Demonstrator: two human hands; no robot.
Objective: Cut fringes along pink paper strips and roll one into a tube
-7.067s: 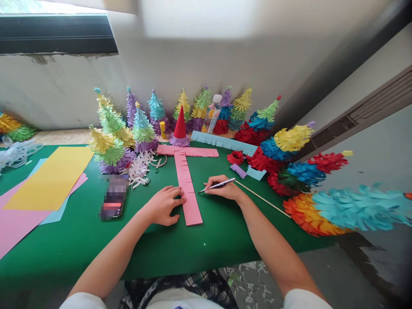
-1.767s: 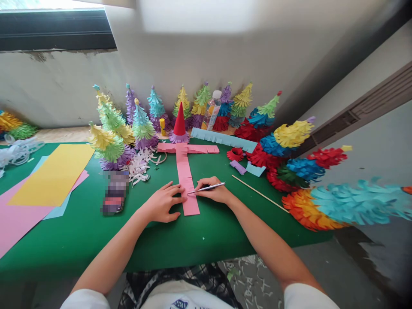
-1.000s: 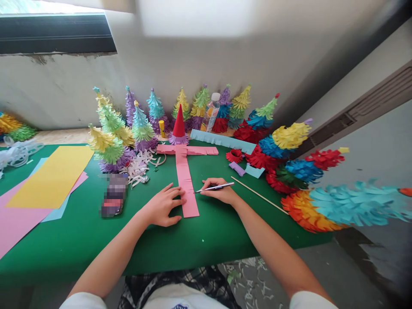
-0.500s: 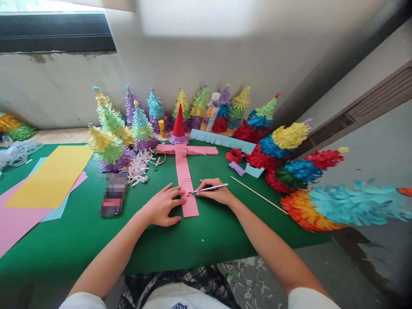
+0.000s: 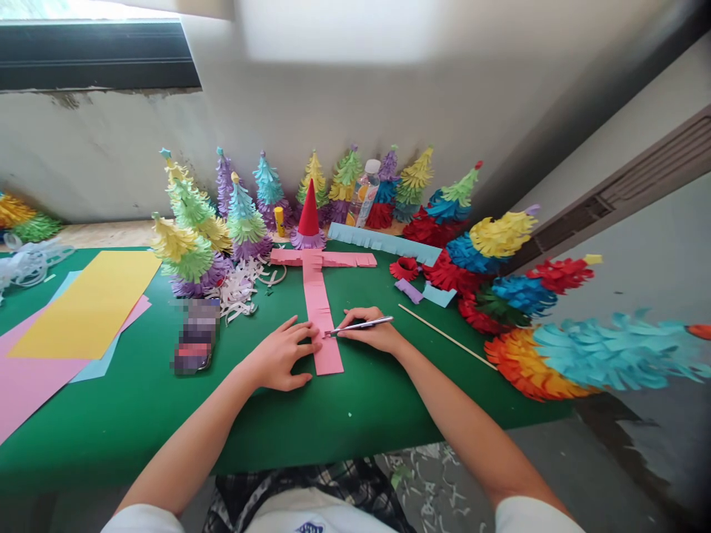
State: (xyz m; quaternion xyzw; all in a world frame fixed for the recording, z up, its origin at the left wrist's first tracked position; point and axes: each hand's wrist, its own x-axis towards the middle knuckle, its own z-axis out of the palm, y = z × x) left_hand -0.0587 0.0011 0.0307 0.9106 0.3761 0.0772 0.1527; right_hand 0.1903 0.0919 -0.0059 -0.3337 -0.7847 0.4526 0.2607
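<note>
A pink paper strip (image 5: 317, 292) with slits cut along it runs toward me over the green table. My left hand (image 5: 284, 354) lies open beside it, fingers spread, with fingertips on the strip's left edge. In my right hand (image 5: 371, 329) is a slim pen (image 5: 369, 323), its tip at the strip near my left fingertips. Across the strip's far end lies another fringed pink strip (image 5: 352, 259). Behind that stands a red paper cone (image 5: 309, 212) with a purple fringe around its base.
Several fringed paper trees (image 5: 266, 181) line the back and right side, with a plastic bottle (image 5: 364, 194) among them. A phone (image 5: 194, 337), paper scraps (image 5: 238, 289) and coloured sheets (image 5: 89, 303) lie left. A thin stick (image 5: 444, 335) and a blue fringed strip (image 5: 383, 243) lie right.
Hardly anything differs. The pen in my right hand has shifted very slightly; my left hand and the pink strip stay in place.
</note>
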